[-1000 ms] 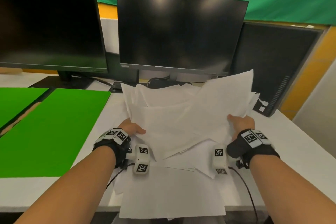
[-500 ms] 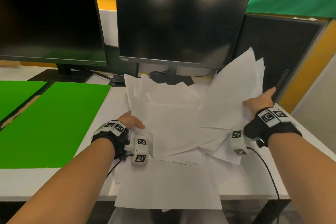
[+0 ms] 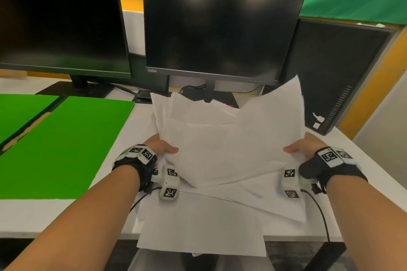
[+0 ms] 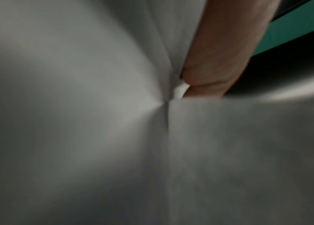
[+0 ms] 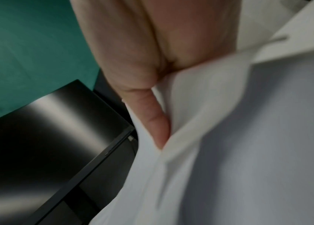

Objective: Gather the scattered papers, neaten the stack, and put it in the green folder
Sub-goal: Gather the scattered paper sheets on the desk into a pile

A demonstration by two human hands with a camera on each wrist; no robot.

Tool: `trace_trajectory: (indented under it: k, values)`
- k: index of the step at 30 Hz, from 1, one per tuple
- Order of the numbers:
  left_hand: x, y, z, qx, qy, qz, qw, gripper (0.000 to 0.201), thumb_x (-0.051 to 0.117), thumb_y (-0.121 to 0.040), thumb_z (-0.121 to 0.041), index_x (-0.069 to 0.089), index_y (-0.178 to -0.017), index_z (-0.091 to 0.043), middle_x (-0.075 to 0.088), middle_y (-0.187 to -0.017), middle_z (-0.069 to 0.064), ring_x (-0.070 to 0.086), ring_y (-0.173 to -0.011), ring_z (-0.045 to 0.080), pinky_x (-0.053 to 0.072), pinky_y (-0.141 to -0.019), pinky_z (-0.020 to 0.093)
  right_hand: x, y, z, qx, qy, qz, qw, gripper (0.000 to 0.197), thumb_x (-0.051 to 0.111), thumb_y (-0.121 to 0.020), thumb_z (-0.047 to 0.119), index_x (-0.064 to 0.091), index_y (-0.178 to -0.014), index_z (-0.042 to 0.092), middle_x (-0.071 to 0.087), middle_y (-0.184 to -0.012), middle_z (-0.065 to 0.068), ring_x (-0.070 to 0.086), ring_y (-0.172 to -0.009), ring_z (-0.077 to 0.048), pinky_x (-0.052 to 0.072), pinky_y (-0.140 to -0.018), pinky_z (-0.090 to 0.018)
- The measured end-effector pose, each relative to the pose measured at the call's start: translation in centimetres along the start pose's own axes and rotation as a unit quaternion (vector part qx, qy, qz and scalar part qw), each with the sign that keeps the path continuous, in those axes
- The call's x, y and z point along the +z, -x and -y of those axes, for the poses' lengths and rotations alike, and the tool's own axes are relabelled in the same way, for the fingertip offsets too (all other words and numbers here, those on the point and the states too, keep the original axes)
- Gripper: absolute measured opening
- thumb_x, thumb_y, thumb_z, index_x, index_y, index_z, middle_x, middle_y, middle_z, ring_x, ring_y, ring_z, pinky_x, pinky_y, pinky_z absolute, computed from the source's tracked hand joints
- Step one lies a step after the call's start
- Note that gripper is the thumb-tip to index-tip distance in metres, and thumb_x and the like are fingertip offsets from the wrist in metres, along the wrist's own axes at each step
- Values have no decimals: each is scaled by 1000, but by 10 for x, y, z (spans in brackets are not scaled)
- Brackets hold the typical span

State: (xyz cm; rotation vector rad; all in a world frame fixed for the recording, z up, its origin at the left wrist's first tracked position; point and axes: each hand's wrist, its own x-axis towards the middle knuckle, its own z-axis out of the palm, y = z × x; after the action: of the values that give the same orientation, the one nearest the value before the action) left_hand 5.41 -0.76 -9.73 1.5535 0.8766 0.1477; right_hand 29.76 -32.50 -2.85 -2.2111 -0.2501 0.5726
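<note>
A loose, uneven bundle of white papers [image 3: 229, 138] is held tilted up above the desk between both hands. My left hand [image 3: 161, 146] grips its left edge, thumb on top; the left wrist view shows that thumb [image 4: 216, 60] pressed on the papers [image 4: 94, 121]. My right hand [image 3: 302, 146] pinches the right edge, with the thumb [image 5: 152, 115] against the papers [image 5: 248, 137] in the right wrist view. More white sheets [image 3: 202, 226] lie flat underneath and hang over the desk's front edge. The green folder [image 3: 59, 147] lies open and flat to the left.
Two dark monitors [image 3: 218, 33] [image 3: 59, 22] stand at the back, their stands and cables just behind the papers. A black computer tower [image 3: 334, 77] stands at the back right. The white desk [image 3: 361, 174] ends close to my right forearm.
My right hand came back down and inward from its raised position by the tower, bringing the right sheets over the bundle. The left hand kept its grip and hardly moved.
</note>
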Motion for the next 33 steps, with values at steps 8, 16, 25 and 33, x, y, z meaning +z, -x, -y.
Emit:
trace_trajectory:
  k: [8,16,25,33]
  values:
    - [0,1,1,-17,73,8,997,117,87,-27,-60,52,-132,-24,63,-127,8,59,-116,35,42,-105,52,11,14,17,-4,-89,-192,977,55,63,-82,0,43,-133,-7,50,-137,-22,48,-125,-38,40,-106,-43]
    - [13,41,-24,-19,7,-46,999,78,78,-70,-31,47,-136,-4,56,-135,15,53,-123,35,38,-109,42,67,28,12,-7,-205,-105,973,47,60,-79,-5,49,-125,-7,56,-105,-18,51,-89,-25,47,-87,-38]
    - [8,33,-21,-47,-85,-104,990,53,58,-92,-16,42,-137,6,48,-141,20,45,-131,39,35,-112,43,24,13,-27,80,-264,-11,961,31,62,-82,7,60,-113,-1,62,-108,-18,57,-104,-34,43,-100,-48]
    - [-2,33,-18,-60,-7,-45,997,49,69,-78,-9,56,-124,3,61,-125,23,57,-115,41,42,-106,50,16,21,-26,17,-154,136,979,85,90,-45,31,60,-120,7,67,-116,-22,61,-110,-40,41,-103,-54]
